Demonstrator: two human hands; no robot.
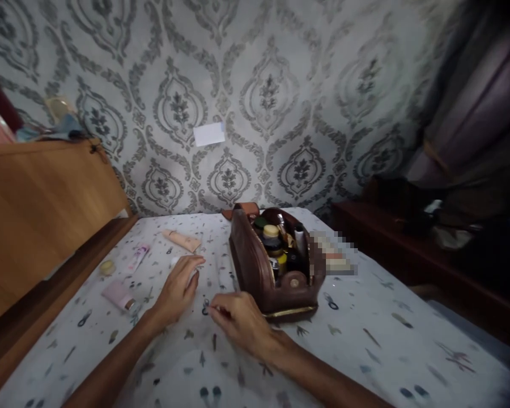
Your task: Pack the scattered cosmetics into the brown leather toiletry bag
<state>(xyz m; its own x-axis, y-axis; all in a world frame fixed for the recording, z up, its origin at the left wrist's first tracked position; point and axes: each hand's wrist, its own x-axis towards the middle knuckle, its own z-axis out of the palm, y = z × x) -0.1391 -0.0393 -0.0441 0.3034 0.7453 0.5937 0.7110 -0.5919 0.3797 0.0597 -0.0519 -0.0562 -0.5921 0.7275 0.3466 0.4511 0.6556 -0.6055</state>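
My left hand curves over a small white object, its fingers bent around it and covering most of it, so its kind is hidden. Just right of it and lower, my right hand is closed, thumb and fingertips pressed together; what they pinch, if anything, is too small to make out. A brown leather toiletry bag stands unzipped beyond the right hand. Inside are jars, among them one with a cream lid, plus bottles and a light tube with a dark cap.
On the patterned white sheet lie a peach tube, a pink-and-white tube, a mauve tube and a small yellowish round container. A wooden panel borders the left; papered wall rises behind.
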